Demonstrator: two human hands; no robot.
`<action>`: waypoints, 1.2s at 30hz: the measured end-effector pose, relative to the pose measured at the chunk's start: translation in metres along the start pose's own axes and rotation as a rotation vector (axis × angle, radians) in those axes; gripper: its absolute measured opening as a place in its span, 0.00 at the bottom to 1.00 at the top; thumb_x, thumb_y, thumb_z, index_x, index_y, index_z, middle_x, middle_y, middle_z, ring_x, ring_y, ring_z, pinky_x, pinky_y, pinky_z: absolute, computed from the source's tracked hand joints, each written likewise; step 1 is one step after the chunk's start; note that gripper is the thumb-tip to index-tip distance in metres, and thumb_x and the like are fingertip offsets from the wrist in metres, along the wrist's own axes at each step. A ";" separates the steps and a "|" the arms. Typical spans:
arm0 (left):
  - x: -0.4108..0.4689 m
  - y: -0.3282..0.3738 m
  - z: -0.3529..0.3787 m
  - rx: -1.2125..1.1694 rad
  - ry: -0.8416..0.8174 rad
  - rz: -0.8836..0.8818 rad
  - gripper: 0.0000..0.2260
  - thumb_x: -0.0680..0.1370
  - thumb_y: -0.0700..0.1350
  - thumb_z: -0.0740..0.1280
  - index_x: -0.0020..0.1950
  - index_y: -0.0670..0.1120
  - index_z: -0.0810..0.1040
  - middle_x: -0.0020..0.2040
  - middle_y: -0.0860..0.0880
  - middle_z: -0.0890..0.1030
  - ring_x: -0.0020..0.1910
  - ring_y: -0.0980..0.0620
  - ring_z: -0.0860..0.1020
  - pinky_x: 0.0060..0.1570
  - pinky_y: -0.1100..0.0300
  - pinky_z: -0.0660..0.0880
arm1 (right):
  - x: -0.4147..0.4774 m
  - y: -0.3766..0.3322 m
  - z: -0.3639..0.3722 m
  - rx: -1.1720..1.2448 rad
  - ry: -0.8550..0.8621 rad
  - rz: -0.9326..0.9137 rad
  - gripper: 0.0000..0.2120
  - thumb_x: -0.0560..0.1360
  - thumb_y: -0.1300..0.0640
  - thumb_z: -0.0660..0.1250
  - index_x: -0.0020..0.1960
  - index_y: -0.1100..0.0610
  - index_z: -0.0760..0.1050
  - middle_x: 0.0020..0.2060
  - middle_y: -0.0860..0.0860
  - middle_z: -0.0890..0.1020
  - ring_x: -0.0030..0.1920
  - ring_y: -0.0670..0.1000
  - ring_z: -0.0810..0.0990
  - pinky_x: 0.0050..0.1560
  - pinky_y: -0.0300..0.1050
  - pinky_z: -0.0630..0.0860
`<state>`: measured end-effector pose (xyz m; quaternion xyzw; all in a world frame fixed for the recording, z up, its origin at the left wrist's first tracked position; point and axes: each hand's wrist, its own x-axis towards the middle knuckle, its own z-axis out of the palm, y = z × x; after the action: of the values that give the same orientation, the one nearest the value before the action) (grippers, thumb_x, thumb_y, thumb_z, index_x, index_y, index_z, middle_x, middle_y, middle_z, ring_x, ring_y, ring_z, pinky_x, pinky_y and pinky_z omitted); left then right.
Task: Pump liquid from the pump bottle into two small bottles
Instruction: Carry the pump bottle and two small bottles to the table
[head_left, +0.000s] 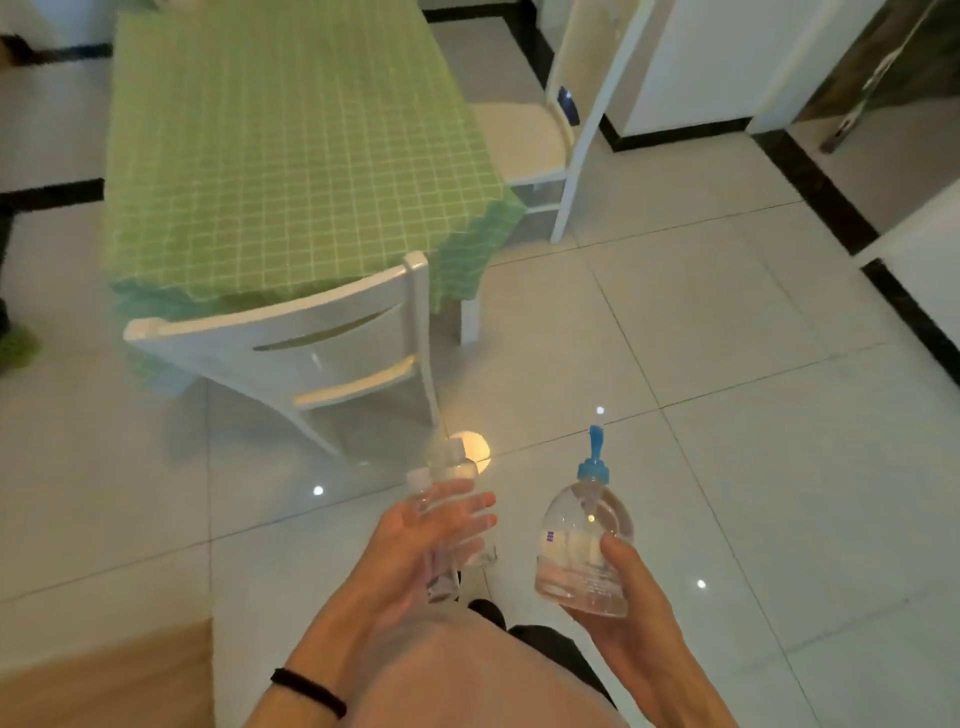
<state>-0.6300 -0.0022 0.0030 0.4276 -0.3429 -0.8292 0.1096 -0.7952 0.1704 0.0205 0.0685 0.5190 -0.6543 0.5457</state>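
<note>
I stand over a tiled floor. My left hand (415, 540) holds two small clear bottles (449, 483) side by side, their necks pointing away from me, fingers wrapped around their bodies. My right hand (631, 608) grips a clear, rounded pump bottle (584, 540) from below and behind; its blue pump head (594, 452) points upward. Clear liquid fills its lower part. The pump bottle and the small bottles are apart, about a hand's width between them.
Ahead stands a table under a green checked cloth (291, 145), with a white chair (306, 338) tucked at its near side and another white chair (550, 135) at its right. White cabinets (691, 62) line the back right. A wooden surface (104, 680) shows at lower left.
</note>
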 end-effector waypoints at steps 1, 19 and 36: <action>0.009 0.004 0.008 0.019 -0.010 -0.010 0.24 0.73 0.45 0.78 0.68 0.42 0.79 0.62 0.41 0.86 0.62 0.42 0.85 0.53 0.55 0.84 | 0.004 -0.007 -0.004 0.020 -0.006 -0.013 0.37 0.61 0.47 0.79 0.69 0.45 0.75 0.63 0.62 0.79 0.54 0.63 0.84 0.47 0.57 0.81; 0.248 0.184 0.059 0.156 -0.173 -0.104 0.38 0.63 0.49 0.87 0.69 0.41 0.79 0.64 0.41 0.86 0.63 0.43 0.84 0.51 0.57 0.84 | 0.177 -0.187 0.033 0.164 0.097 -0.121 0.22 0.75 0.54 0.66 0.69 0.43 0.75 0.63 0.55 0.81 0.54 0.62 0.83 0.50 0.61 0.80; 0.475 0.306 0.207 0.183 -0.205 -0.097 0.37 0.60 0.47 0.89 0.66 0.40 0.82 0.65 0.39 0.84 0.65 0.41 0.83 0.56 0.54 0.82 | 0.373 -0.416 0.007 0.272 0.075 -0.098 0.23 0.62 0.60 0.74 0.54 0.41 0.84 0.47 0.54 0.87 0.42 0.58 0.87 0.39 0.57 0.82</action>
<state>-1.1165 -0.3561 -0.0124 0.3651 -0.4052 -0.8381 -0.0057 -1.2662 -0.1306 0.0304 0.1406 0.4483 -0.7414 0.4791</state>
